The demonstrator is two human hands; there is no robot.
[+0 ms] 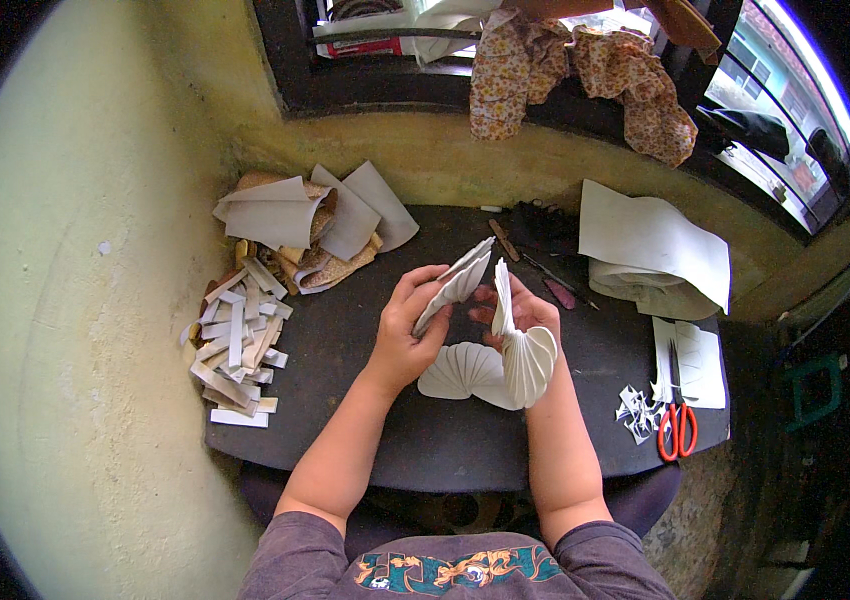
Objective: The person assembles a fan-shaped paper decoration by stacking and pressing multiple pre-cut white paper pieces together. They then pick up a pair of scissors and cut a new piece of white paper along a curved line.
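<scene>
Above the middle of the dark table, my left hand point(407, 328) is closed around a stack of thin white petal-shaped pieces point(458, 284), held tilted. Close beside it, my right hand point(535, 318) grips a fanned row of similar white pieces point(529, 366). The upper part of this row stands upright at my right fingers. Its lower part spreads over my right wrist and curls left in overlapping folds down to the tabletop. Whether the stack and the fanned row are joined cannot be made out. Some fingertips of my right hand are hidden behind the pieces.
Cut strips point(235, 340) pile at the table's left, below rolled sheets point(280, 215). Red-handled scissors point(678, 425) lie at the right by white scraps point(637, 413) and a bent white sheet point(655, 240). Small tools point(505, 240) lie at the back, under a barred window.
</scene>
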